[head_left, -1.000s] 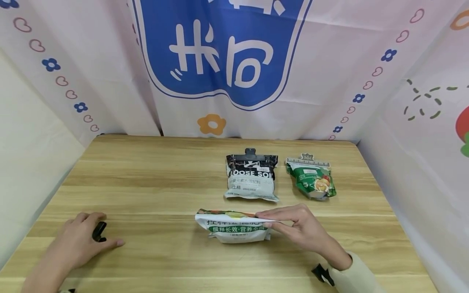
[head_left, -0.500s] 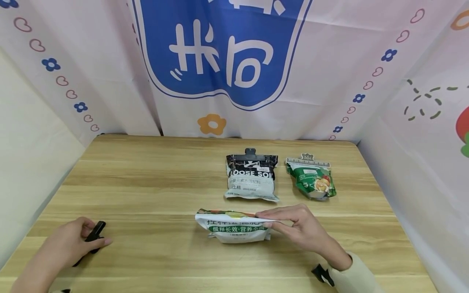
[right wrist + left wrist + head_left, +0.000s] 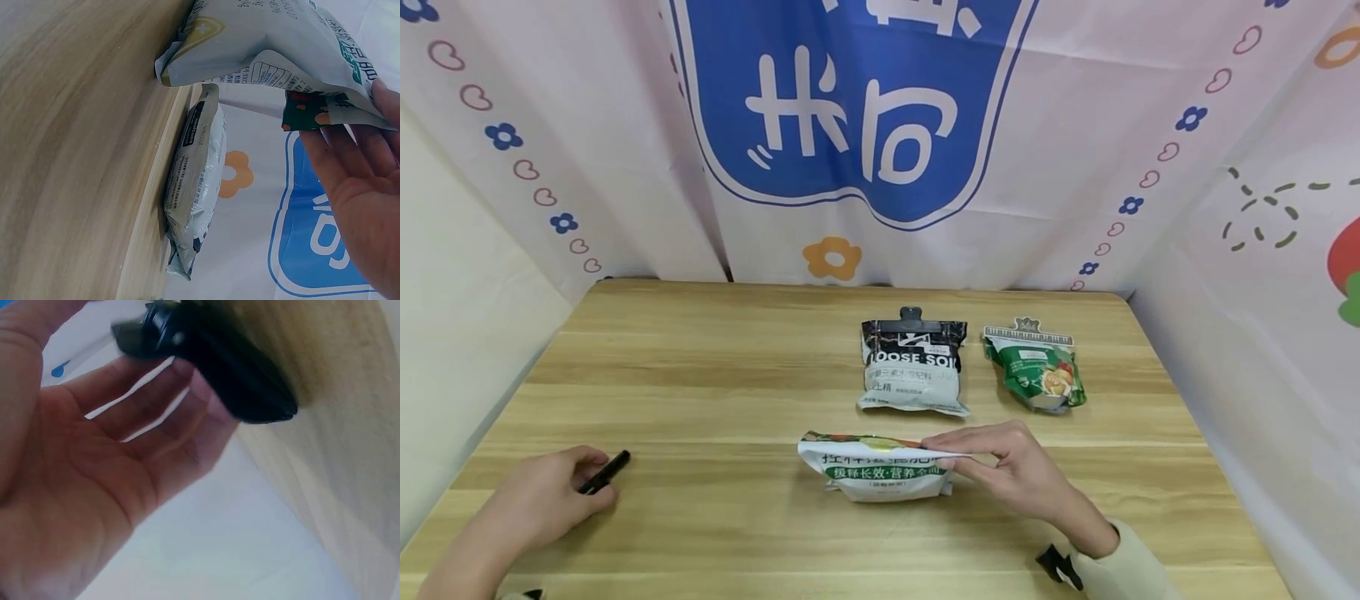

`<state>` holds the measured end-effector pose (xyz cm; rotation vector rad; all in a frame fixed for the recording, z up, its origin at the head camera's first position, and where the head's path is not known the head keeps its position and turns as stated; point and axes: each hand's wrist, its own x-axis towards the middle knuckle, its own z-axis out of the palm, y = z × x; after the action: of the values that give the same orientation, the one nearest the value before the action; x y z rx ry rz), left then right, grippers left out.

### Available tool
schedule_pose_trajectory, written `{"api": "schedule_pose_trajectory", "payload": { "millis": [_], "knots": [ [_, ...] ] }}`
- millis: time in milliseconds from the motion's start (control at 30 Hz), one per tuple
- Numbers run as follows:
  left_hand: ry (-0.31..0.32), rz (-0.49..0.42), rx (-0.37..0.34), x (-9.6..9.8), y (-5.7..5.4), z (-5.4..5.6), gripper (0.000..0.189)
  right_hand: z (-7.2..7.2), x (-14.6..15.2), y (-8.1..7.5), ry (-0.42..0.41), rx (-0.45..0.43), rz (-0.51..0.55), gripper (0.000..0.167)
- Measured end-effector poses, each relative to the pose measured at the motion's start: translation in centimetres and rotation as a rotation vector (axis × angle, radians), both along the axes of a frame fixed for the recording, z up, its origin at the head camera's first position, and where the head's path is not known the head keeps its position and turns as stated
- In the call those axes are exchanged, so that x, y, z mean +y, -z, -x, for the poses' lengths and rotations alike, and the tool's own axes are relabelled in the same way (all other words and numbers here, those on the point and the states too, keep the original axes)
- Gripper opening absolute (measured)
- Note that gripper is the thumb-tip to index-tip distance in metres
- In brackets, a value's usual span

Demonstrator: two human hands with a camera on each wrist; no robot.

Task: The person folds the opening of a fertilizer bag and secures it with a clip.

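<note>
My left hand (image 3: pixel 550 504), low on the left side of the table, holds a black clip (image 3: pixel 606 473) between thumb and fingers. The left wrist view shows the clip (image 3: pixel 234 372) close up, with a metal spring near one end and the table just beyond it. Near the table's middle front, a white and green fertilizer bag (image 3: pixel 887 479) stands upright with its top folded over. My right hand (image 3: pixel 1015 467) pinches that fold at its right end. In the right wrist view the fingers lie behind the bag's (image 3: pixel 250 37) folded top and the thumb in front.
Behind the held bag lies a black and white LOOSE SOIL bag (image 3: pixel 913 383) with a black clip (image 3: pixel 912 317) across its top. To its right is a green bag (image 3: pixel 1033 371) closed by a ruler-patterned clip (image 3: pixel 1030 333). A printed curtain (image 3: pixel 760 233) hangs behind the wooden table (image 3: pixel 700 375).
My left hand has lifted the black clip slightly and turned it, drawing its fingers in around it. The right hand and the bag have stayed in place.
</note>
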<state>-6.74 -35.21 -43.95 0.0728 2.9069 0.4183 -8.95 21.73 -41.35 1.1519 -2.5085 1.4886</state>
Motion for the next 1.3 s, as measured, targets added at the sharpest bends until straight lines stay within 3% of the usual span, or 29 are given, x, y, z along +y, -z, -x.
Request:
{"api": "schedule_pose_trajectory", "payload": {
  "millis": [167,433,500,700,867,1067,1167,1300],
  "knots": [
    [0.022,-0.011,0.094,0.1,0.0,0.2,0.042,0.0,0.1,0.2,-0.013,0.029,0.013,0.028],
    [-0.075,-0.065,0.100,0.5,-0.9,1.1,0.063,0.0,0.0,0.2,-0.007,0.009,0.012,0.027],
    [-0.083,-0.077,0.152,1.0,-1.1,1.2,0.057,0.0,0.0,0.3,-0.002,0.004,0.015,0.027],
    [-0.025,-0.101,0.404,3.2,-1.2,1.3,0.043,0.1,0.1,0.4,0.004,-0.005,0.018,0.027],
    [0.000,-0.157,0.485,5.1,-1.7,2.2,0.040,0.1,0.1,0.4,0.008,-0.014,0.014,0.027],
    [0.122,-0.132,0.628,6.6,-1.5,3.3,0.035,0.0,0.0,0.4,0.006,-0.009,0.020,0.027],
    [0.176,-0.136,0.662,7.5,-1.3,3.7,0.034,0.0,0.0,0.3,0.001,-0.003,0.021,0.027],
    [0.156,-0.197,0.591,9.1,-1.9,3.9,0.035,0.0,0.0,0.1,-0.008,0.003,0.019,0.027]
  ]
}}
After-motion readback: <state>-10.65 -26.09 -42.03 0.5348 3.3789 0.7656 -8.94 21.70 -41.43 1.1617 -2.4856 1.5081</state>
